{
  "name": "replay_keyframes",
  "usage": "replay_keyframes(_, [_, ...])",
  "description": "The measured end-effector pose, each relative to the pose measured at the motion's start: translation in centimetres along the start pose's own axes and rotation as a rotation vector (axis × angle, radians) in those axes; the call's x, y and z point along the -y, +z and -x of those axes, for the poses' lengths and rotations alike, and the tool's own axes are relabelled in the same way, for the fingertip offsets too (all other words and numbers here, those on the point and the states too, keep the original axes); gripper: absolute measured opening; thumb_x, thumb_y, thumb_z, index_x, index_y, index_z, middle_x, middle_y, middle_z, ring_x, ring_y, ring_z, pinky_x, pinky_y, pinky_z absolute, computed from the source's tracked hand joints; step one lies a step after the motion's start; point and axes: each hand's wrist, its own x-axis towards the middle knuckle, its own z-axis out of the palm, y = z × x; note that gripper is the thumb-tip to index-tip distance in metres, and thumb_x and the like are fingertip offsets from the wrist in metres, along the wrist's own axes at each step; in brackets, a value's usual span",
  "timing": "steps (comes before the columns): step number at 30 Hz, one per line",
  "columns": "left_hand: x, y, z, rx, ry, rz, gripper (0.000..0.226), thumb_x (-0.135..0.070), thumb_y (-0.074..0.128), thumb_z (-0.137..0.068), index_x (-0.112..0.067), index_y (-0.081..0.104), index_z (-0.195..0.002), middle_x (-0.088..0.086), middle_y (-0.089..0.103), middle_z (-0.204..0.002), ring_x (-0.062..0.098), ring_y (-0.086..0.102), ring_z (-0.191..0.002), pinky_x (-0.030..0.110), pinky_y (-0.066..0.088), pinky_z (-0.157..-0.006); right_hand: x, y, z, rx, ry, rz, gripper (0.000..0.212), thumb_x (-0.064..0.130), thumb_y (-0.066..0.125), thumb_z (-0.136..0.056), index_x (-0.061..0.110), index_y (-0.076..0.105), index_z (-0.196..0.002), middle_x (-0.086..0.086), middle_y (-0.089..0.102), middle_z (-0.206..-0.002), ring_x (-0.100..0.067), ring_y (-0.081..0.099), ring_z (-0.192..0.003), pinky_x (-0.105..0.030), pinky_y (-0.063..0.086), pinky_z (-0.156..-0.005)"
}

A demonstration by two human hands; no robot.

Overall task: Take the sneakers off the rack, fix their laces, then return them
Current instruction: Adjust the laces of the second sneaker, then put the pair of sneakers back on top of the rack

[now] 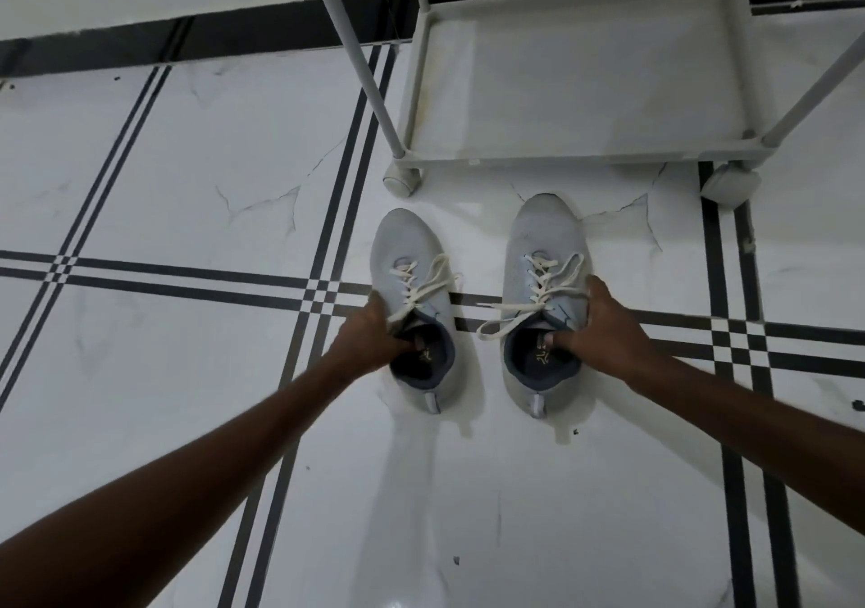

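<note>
Pale grey-blue knit covers both sneakers, which stand side by side on the floor [187, 177], toes toward the rack [580, 92]. The left sneaker [407, 252] and the right sneaker [543, 242] have rounded toes, dark padded collars and small heel loops. Cream flat laces [423, 287] run loose and untied across each tongue, ends trailing sideways. The left hand [374, 336] clasps the left sneaker at its collar, fingers closed over the outer edge, thumb tucked inside. The right hand [604, 322] grips the right sneaker the same way, thumb inside the opening. The floor is glossy white tile, veined like marble and crossed by dark striped bands. The rack is white tubing with a flat bottom shelf on castors.
</note>
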Motion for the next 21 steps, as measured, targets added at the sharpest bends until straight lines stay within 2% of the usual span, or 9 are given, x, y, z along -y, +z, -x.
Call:
replay_keyframes(2, [-0.9,1.3,-0.2,-0.055,0.078,0.021,0.069,-0.021,0.079,-0.071,-0.007,0.042,-0.128,0.016,0.065,-0.111,0.036,0.064,-0.1,0.043,0.055,-0.079,0.5,0.3,0.1,0.004,-0.036,-0.022,0.089,0.025,0.089,-0.065,0.011,0.039,-0.137,-0.011,0.061,-0.124,-0.033,0.06,-0.111,-0.045,0.051,-0.093])
replay_keyframes(4, [-1.7,2.2,-0.3,-0.055,0.119,0.03,0.078,-0.021,0.076,-0.072,-0.007,0.037,-0.138,0.016,0.065,-0.115,0.036,0.063,-0.103,0.041,0.054,-0.083,0.7,0.6,0.2,0.012,-0.058,-0.048,0.079,0.021,0.088,-0.066,0.011,0.043,-0.131,-0.009,0.063,-0.118,-0.03,0.061,-0.105,-0.044,0.052,-0.09])
replay_keyframes(6, [-2.3,2.8,-0.4,-0.064,0.12,0.068,0.078,-0.02,0.076,-0.072,-0.005,0.038,-0.138,0.014,0.064,-0.114,0.033,0.063,-0.101,0.036,0.051,-0.077,0.7,0.7,0.2,0.013,-0.041,-0.046,0.077,0.019,0.087,-0.067,0.01,0.044,-0.131,-0.01,0.062,-0.117,-0.029,0.06,-0.104,-0.044,0.051,-0.091])
replay_keyframes(9, [-2.1,3.5,-0.2,-0.075,0.104,0.099,0.058,-0.021,0.073,-0.064,-0.003,0.051,-0.115,0.014,0.063,-0.103,0.032,0.062,-0.091,0.019,0.037,-0.056,0.6,0.5,0.0,0.018,0.023,-0.036,0.063,0.018,0.085,-0.068,0.006,0.053,-0.121,-0.008,0.063,-0.111,-0.028,0.06,-0.103,-0.046,0.052,-0.091])
replay_keyframes(11, [-2.1,4.1,0.1,-0.066,0.103,0.126,0.055,-0.027,0.066,-0.057,-0.005,0.054,-0.105,0.016,0.062,-0.097,0.03,0.059,-0.084,0.016,0.029,-0.051,0.4,0.0,0.1,0.01,0.037,-0.039,0.055,0.016,0.083,-0.069,0.007,0.057,-0.117,-0.011,0.066,-0.11,-0.031,0.062,-0.103,-0.046,0.053,-0.089])
replay_keyframes(15, [-4.3,2.9,2.2,-0.098,0.167,0.212,0.05,-0.027,0.063,-0.062,-0.01,0.053,-0.107,0.01,0.056,-0.099,0.022,0.052,-0.086,0.018,0.037,-0.059,1.0,-2.5,2.1,0.005,0.071,-0.053,0.053,0.011,0.08,-0.072,0.008,0.056,-0.119,-0.011,0.067,-0.111,-0.03,0.063,-0.1,-0.043,0.054,-0.087])
replay_keyframes(18, [-6.9,0.1,5.8,-0.09,0.227,0.249,0.059,-0.029,0.06,-0.064,-0.014,0.053,-0.12,0.008,0.055,-0.103,0.022,0.053,-0.092,0.031,0.05,-0.074,3.1,-6.0,5.5,-0.024,0.07,-0.062,0.049,0.009,0.078,-0.075,0.008,0.058,-0.119,-0.011,0.067,-0.109,-0.029,0.063,-0.098,-0.036,0.051,-0.082])
replay_keyframes(21, [-9.8,-4.2,9.6,-0.081,0.253,0.25,0.052,-0.024,0.064,-0.068,-0.014,0.053,-0.117,0.008,0.054,-0.1,0.023,0.055,-0.091,0.031,0.049,-0.074,6.9,-10.4,9.8,-0.071,0.072,-0.048,0.05,0.012,0.078,-0.074,0.012,0.06,-0.121,-0.008,0.068,-0.105,-0.029,0.064,-0.097,-0.035,0.05,-0.081])
